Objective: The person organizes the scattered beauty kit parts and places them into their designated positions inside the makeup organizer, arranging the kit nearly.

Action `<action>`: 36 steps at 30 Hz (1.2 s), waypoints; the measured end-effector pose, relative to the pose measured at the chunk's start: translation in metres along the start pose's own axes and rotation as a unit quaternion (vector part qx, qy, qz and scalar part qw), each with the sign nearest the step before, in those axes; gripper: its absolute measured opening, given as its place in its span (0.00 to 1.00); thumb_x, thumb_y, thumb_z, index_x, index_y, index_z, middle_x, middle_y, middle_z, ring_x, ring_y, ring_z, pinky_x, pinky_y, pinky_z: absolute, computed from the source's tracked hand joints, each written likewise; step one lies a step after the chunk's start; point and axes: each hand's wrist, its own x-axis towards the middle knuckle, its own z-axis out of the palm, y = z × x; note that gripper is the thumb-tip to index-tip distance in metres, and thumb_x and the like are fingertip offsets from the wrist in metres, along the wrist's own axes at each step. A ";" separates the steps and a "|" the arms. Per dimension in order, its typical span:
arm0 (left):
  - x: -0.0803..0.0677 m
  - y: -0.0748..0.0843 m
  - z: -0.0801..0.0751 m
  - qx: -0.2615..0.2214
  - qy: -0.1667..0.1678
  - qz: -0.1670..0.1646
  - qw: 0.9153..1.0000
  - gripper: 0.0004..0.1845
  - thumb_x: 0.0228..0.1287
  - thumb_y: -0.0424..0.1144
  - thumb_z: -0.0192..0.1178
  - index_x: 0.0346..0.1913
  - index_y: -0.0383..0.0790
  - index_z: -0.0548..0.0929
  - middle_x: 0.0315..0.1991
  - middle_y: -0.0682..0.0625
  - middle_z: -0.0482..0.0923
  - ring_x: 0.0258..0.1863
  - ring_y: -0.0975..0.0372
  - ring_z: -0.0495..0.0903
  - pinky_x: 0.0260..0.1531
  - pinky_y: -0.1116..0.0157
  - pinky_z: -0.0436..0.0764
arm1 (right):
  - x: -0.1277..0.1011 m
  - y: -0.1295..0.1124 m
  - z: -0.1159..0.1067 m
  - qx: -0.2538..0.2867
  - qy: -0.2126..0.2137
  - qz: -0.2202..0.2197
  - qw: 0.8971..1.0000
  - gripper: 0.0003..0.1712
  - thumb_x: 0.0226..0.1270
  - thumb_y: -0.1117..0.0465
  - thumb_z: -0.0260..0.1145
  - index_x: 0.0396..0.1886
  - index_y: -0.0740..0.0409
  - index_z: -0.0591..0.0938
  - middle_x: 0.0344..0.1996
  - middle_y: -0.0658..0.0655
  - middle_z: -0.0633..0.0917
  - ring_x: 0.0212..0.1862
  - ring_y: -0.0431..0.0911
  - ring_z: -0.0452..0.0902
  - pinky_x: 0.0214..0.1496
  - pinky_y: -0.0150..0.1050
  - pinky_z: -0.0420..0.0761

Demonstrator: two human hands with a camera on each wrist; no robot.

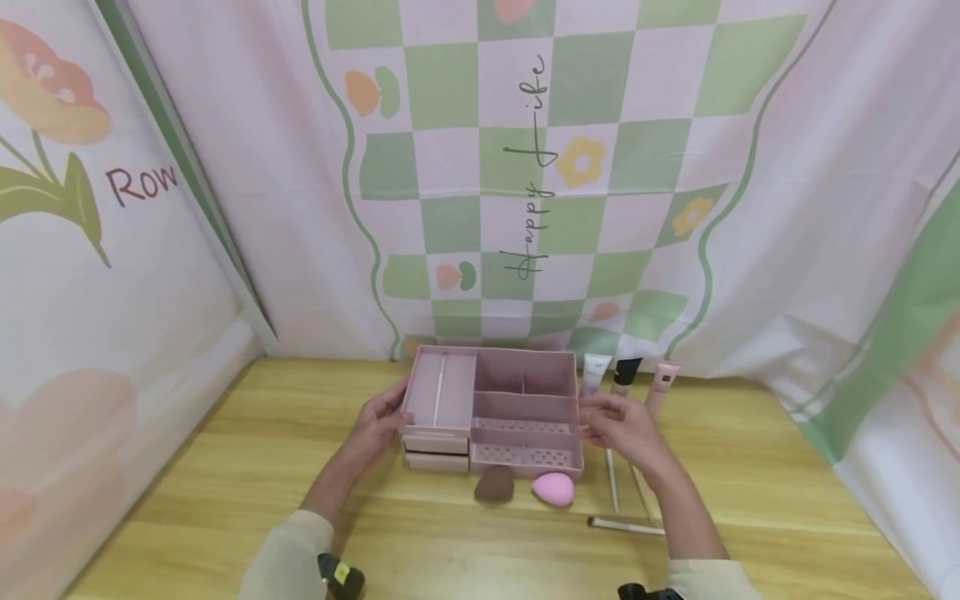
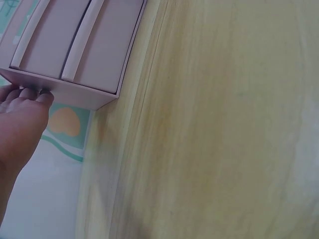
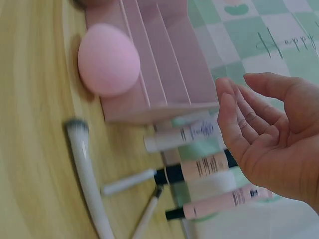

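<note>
Two sleeves frame the bottom of the head view, and just beyond them lie the loose items: a brown sponge [image 1: 494,484], a pink sponge [image 1: 553,488] and thin brushes [image 1: 624,524] on the table [image 1: 225,500]. None of these sits in the organiser [image 1: 495,408] yet; its compartments look empty, so the sorting seems barely begun. That pink box stands mid-table near the backdrop. The left hand [image 1: 378,421] rests against its left end, fingertips [image 2: 30,93] touching the edge — fingers fairly straight, not wrapped around it. The right hand [image 1: 618,425] hovers just off the right end, palm open and fingers relaxed, holding nothing. Three tubes [image 1: 626,379] stand right of the box by the cloth — they too remain outside it.
</note>
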 end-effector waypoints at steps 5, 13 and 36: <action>0.000 -0.001 0.000 -0.005 0.005 -0.006 1.000 0.40 0.68 0.22 0.47 0.80 0.28 0.44 0.83 0.36 0.36 0.83 0.43 0.39 0.80 0.55 0.50 | -0.007 0.012 -0.014 -0.012 0.011 0.006 1.000 0.28 0.74 0.67 0.57 0.67 0.80 0.68 0.52 0.73 0.86 0.36 0.33 0.85 0.45 0.31 0.90; 0.000 -0.001 0.000 -0.002 0.002 -0.010 1.000 0.40 0.69 0.23 0.47 0.80 0.28 0.44 0.84 0.36 0.36 0.83 0.43 0.39 0.80 0.55 0.50 | -0.019 0.026 -0.032 -0.043 0.026 0.013 0.999 0.28 0.75 0.67 0.57 0.67 0.81 0.67 0.53 0.75 0.85 0.38 0.34 0.86 0.48 0.32 0.91; 0.002 -0.003 -0.001 -0.001 -0.001 -0.006 1.000 0.40 0.68 0.24 0.47 0.80 0.29 0.44 0.83 0.36 0.37 0.83 0.43 0.41 0.79 0.56 0.51 | -0.032 0.059 -0.051 -0.111 0.030 0.062 0.991 0.26 0.70 0.68 0.59 0.64 0.80 0.71 0.47 0.73 0.87 0.37 0.43 0.86 0.39 0.33 0.90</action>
